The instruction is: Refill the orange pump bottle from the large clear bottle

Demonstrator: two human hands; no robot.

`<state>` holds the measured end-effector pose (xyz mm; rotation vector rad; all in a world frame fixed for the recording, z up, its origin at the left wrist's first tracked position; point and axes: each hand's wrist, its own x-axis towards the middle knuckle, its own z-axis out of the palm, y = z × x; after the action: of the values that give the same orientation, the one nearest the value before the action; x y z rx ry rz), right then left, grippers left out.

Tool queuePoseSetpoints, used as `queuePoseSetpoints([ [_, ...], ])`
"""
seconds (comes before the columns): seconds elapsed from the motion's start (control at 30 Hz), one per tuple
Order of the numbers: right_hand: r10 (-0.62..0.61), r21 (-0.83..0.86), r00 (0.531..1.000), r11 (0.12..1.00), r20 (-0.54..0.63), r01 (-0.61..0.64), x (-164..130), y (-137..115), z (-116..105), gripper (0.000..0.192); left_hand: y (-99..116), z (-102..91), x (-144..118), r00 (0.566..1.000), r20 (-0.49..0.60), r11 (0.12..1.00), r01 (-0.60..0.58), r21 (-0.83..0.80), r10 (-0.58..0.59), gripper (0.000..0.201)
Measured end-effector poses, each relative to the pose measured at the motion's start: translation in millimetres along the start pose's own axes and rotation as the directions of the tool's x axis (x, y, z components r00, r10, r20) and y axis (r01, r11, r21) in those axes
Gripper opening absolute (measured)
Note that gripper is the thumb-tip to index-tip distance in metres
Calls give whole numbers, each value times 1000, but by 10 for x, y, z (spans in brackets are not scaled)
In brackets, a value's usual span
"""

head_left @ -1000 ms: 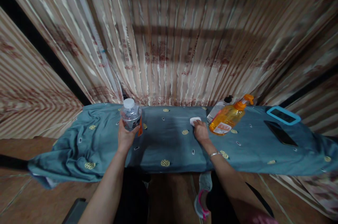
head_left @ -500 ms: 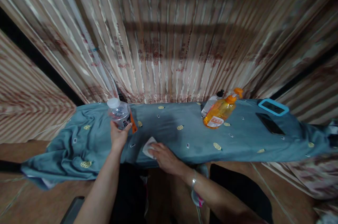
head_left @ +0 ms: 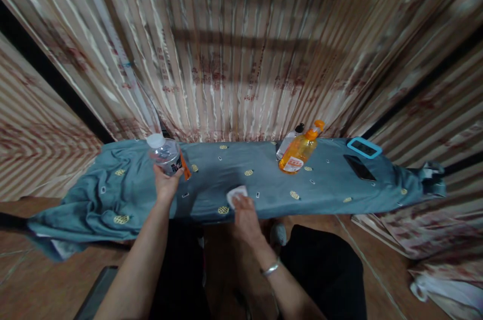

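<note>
At the left of the cloth-covered table (head_left: 207, 159), my left hand (head_left: 166, 185) is closed around the lower part of a clear plastic bottle (head_left: 168, 151) with a white cap and a dark and orange label. The bottle tilts slightly leftward. My right hand (head_left: 245, 212), a little blurred, holds a small white cloth or folded tissue (head_left: 237, 195) near the table's front edge. That white piece lies against the teal fabric under my fingertips. To the right stand an orange pump bottle (head_left: 301, 151) and, partly behind it, a clear bottle (head_left: 289, 142) with a black top.
A blue-framed device (head_left: 364, 148) and a dark phone (head_left: 359, 167) lie at the table's right. Striped curtains (head_left: 241, 83) hang right behind the table, with dark poles (head_left: 56, 78) at the sides. My knees are under the front edge.
My right hand has moved to the right across the fabric with the white piece. The left hand keeps its hold on the bottle. The whole view has shifted slightly.
</note>
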<state>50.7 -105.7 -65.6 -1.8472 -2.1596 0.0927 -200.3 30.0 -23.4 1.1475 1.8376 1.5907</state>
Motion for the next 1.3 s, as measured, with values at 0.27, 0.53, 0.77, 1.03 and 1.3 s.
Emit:
queuePoseSetpoints([
  [0.27,-128,43,990,991,65,125,95,183,-101,35,86,-23,-65,1000,18,995,24,94,-25,61],
  [0.53,311,-122,947,940,-76,-318,512,1134,-320,41,184,-85,-141,1000,-10,998,-11,54,12,58],
  [0.77,-100,62,995,993,11,99,1230,-789,340,40,284,-83,-187,996,-74,998,-54,-34,51,63],
  [1.03,-431,209,895,891,115,402,812,-510,207,38,96,-59,-65,999,36,999,10,41,-11,51],
  [1.3,230,-69,973,971,0,-230,1555,1086,-330,42,-67,-143,57,997,23,990,-78,117,76,53],
])
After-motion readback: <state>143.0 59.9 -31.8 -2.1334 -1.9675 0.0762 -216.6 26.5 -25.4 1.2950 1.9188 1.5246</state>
